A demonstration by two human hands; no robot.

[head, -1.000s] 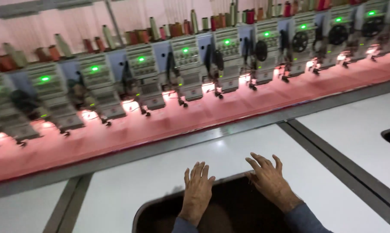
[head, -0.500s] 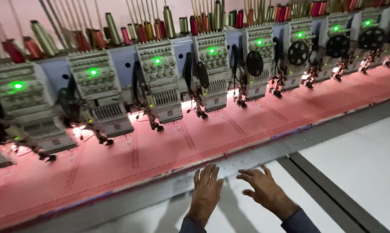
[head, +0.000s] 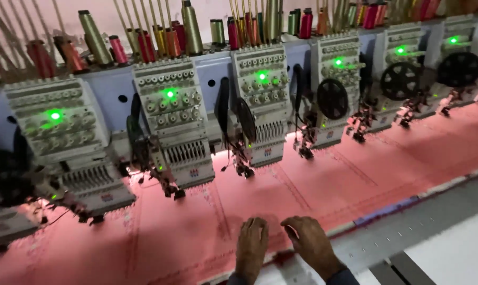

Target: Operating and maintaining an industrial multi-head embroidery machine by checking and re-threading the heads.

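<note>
Both hands, left hand (head: 251, 244) and right hand (head: 308, 244), lie flat, grip open, on pink fabric (head: 323, 184).

A long machine bed (head: 429, 211) is carrying pink fabric (head: 313, 184) (stretched flat), and my hands (head: 281, 245) are lying on it.

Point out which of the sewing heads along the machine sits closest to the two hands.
The third head from the left, with a lit green lamp, stands right above the left hand and right hand resting on the pink cloth; the other heads sit farther off sideways.
</note>
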